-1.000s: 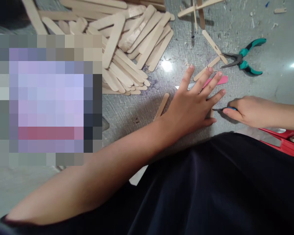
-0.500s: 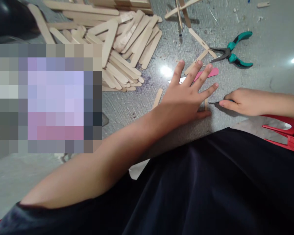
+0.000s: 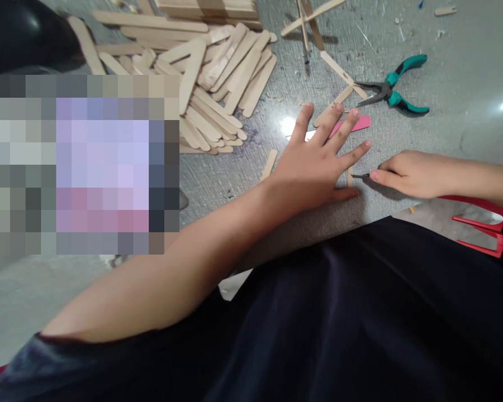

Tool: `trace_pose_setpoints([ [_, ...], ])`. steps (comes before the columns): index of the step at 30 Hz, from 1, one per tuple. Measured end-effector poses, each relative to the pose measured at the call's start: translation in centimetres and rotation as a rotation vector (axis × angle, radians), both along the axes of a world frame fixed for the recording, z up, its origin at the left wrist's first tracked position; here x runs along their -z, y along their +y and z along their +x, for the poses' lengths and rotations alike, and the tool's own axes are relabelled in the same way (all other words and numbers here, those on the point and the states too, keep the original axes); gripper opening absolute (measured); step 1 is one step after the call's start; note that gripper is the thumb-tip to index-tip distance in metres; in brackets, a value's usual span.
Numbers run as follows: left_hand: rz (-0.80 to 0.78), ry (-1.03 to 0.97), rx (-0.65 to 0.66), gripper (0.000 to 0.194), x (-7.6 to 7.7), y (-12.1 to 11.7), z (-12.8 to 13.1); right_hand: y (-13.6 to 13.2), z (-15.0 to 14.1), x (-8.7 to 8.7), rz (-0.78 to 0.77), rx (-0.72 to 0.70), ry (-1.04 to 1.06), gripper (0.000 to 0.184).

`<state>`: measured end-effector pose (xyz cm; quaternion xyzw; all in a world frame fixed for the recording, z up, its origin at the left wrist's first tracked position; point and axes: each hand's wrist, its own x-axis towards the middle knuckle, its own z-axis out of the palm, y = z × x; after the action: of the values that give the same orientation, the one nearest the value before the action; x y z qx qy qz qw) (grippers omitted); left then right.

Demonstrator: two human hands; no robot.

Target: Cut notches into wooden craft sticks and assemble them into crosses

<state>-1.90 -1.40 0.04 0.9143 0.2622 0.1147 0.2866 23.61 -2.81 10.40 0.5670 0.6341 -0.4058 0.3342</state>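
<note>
My left hand (image 3: 314, 159) lies palm down with its fingers spread, over a popsicle stick. Part of this popsicle stick (image 3: 350, 177) shows between the thumb and little finger; the rest is hidden. To the right, my right hand (image 3: 398, 173) is closed round a small knife (image 3: 360, 176), its thin dark blade pointing left. The blade's tip is at the stick's edge; the knife's handle is mostly hidden in the fist. Another popsicle stick (image 3: 270, 163) pokes out left of my left hand. Just beyond the fingers lies a pink-handled tool (image 3: 362, 123), partly covered.
Long-nose pliers (image 3: 385, 89) with teal handles lie open beyond my hands, jaws by joined popsicle sticks (image 3: 337, 67). A pile of popsicle sticks (image 3: 230, 72) spreads at upper left. Crossed sticks (image 3: 305, 19) stand at the back. A red plastic object (image 3: 480, 223) is at right, below the forearm.
The knife in my right hand has shifted slightly left, bringing its tip up to the stick. My left hand stays spread in place. The whole view has moved a little.
</note>
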Motion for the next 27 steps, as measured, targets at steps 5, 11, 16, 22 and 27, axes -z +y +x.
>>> trace_pose_setpoints([
  [5,0.019,0.009,0.021,0.098,0.1,0.1,-0.1,0.6,0.5,-0.2,-0.004,-0.094,0.028,0.073],
  [11,-0.032,-0.057,-0.075,0.091,0.8,0.1,-0.1,0.8,2.2,0.2,0.073,-0.173,0.172,0.06],
  [16,-0.029,-0.065,-0.082,0.065,1.1,0.5,-0.4,0.2,3.4,0.8,0.142,-0.157,0.25,0.056],
  [22,0.022,-0.016,0.093,0.067,1.6,1.0,-0.8,-0.8,4.0,0.9,0.138,-0.121,0.241,0.054],
  [27,-0.025,-0.012,0.102,0.065,1.3,1.5,-0.8,-0.7,3.7,0.8,0.121,-0.145,0.135,0.063],
])
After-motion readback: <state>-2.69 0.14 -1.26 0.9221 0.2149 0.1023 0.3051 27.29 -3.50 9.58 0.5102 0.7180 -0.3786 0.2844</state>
